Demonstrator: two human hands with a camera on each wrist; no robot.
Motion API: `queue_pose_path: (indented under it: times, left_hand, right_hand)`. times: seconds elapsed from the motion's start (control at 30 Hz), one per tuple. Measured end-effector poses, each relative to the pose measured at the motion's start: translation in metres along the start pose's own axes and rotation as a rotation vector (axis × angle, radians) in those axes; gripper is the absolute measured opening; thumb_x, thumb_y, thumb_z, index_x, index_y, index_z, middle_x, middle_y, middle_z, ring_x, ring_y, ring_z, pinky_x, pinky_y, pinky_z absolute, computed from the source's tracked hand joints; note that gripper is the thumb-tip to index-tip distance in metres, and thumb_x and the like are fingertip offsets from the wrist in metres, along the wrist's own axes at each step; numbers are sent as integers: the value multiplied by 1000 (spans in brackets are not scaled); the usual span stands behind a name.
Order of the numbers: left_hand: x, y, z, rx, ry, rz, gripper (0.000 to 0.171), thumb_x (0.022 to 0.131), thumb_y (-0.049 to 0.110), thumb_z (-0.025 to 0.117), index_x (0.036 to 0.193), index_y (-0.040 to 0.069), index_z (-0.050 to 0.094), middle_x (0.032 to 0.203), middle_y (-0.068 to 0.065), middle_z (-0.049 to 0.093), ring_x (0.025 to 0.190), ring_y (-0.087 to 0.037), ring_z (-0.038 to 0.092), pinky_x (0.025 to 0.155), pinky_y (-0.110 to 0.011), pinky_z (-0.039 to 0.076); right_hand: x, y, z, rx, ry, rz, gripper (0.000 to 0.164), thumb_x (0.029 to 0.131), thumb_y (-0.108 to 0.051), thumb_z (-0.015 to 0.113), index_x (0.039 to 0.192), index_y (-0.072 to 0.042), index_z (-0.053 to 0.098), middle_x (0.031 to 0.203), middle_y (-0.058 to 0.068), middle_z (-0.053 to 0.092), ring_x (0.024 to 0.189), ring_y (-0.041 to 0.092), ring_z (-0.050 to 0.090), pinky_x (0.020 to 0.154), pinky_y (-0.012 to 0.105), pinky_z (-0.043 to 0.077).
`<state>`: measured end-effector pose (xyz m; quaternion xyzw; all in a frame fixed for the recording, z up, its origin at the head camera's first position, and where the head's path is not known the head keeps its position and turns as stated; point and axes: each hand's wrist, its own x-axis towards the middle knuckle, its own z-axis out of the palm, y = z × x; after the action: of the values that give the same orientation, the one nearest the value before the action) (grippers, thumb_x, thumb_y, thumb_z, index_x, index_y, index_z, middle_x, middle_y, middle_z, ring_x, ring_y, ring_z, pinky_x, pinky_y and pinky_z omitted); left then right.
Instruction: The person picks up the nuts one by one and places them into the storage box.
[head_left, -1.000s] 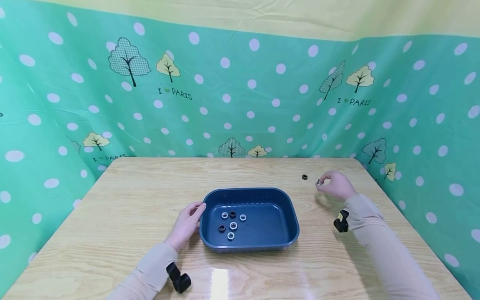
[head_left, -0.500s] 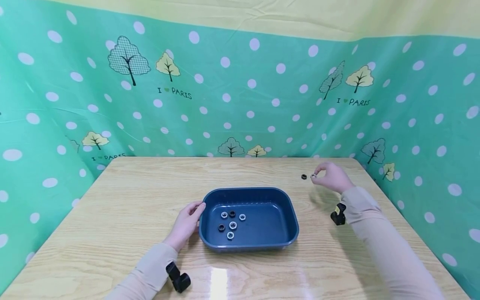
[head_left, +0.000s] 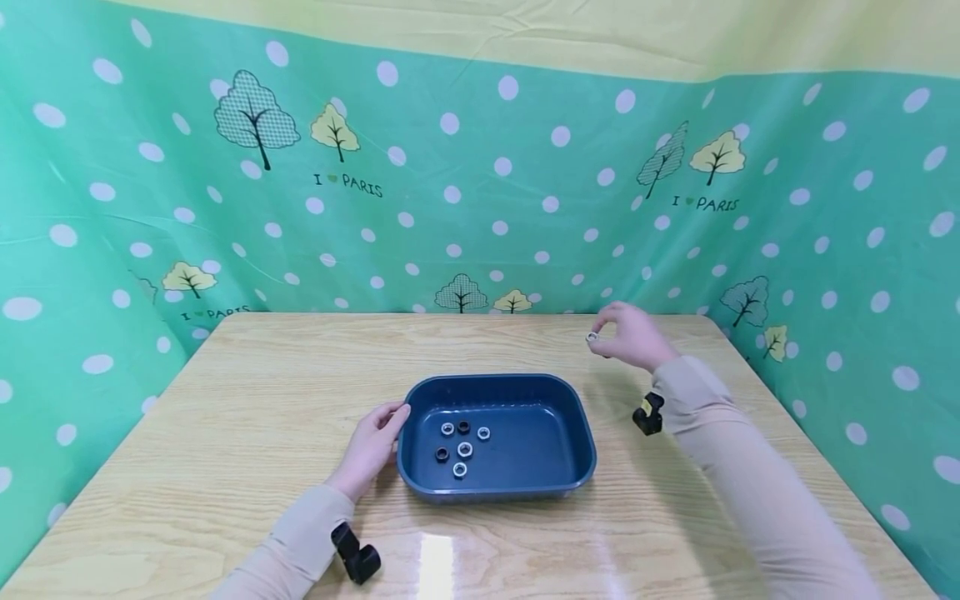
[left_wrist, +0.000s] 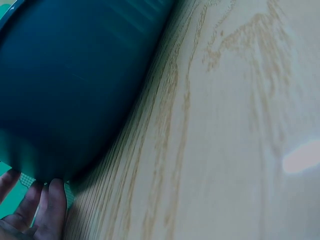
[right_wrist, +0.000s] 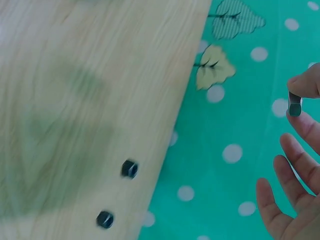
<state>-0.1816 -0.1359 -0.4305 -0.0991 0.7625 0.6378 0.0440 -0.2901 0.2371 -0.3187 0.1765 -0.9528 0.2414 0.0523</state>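
Note:
A dark blue plastic tub [head_left: 525, 483] stands on the table. Its left side holds several hex nuts, silver ones [head_left: 465, 450] and black ones [head_left: 442, 454]. At the tub's left rim, my left hand [head_left: 371, 446] grips with the thumb over the edge and the fingers against the outer wall. The left wrist view shows those fingers [left_wrist: 56, 205] at the wall's lower end. Raised over the far right of the table, my right hand [head_left: 628, 336] pinches a silver hex nut [head_left: 592, 337] between thumb and index finger. Its other fingers are spread in the right wrist view.
Two dark nuts [right_wrist: 129, 169] lie on the wooden table [head_left: 300, 375] near its far edge, mostly hidden behind my right hand in the head view. A green dotted cloth [head_left: 495, 192] hangs around the back and sides.
My right hand has lifted the silver nut from the far right and carried it leftward, now overlapping the black nut on the table. The left hand and tub stay in place.

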Motion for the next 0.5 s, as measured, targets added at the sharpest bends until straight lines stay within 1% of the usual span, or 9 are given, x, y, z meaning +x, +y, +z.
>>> queue_pose_path:
  times: [0.1,0.13,0.17,0.23,0.33,0.37,0.4,0.5]
  left_hand:
    - [1,0,1,-7,7,0,44,99,32,47,132,4,51,123,-20,59,95,-16,61,72,-29,58]
    - [1,0,1,-6,8,0,43,99,32,47,132,4,51,123,-20,59,94,-16,61,72,-29,58]
    - [1,0,0,-5,8,0,44,99,32,47,132,4,51,123,-20,59,95,-16,61,72,-28,58]
    - [1,0,0,3,8,1,44,99,33,47,132,4,51,124,-20,58,97,-17,61,73,-28,58]
    - [1,0,0,10,9,2,44,99,34,47,132,4,51,126,-20,57,100,-19,61,75,-28,58]
    - [1,0,0,13,9,2,44,99,34,47,132,4,51,126,-20,57,101,-20,61,75,-28,58]
    - [1,0,0,11,10,1,44,99,33,47,132,4,51,126,-20,57,101,-20,61,76,-28,57]
    - [1,1,0,11,8,-3,44,99,34,47,132,5,51,126,-20,57,102,-21,61,76,-28,58]
  right_hand:
    - [4,-10,2,23,-5,-19,16,80,-16,67,89,-3,65,112,17,58,81,29,61,76,42,53]
    - [5,-14,2,35,-7,-27,16,80,-15,67,89,-3,65,112,17,58,79,28,61,71,41,54]
    - [6,-18,3,40,-6,-33,16,80,-16,68,89,-3,65,112,17,58,79,28,61,70,39,54]
    - [8,-25,3,50,1,-51,15,80,-16,68,89,-3,66,113,16,59,89,30,61,74,42,54]
    - [11,-38,5,82,2,-80,14,79,-14,69,88,-4,66,114,16,59,108,33,54,88,48,50]
    - [11,-43,6,86,1,-87,13,79,-14,69,87,-4,66,115,15,59,111,34,53,93,50,46]
    - [12,-47,8,100,-3,-96,12,79,-13,70,87,-4,66,115,16,59,112,34,52,95,51,45]
    - [13,-59,13,113,-11,-135,10,78,-11,70,86,-6,67,115,15,59,112,32,52,95,50,46]
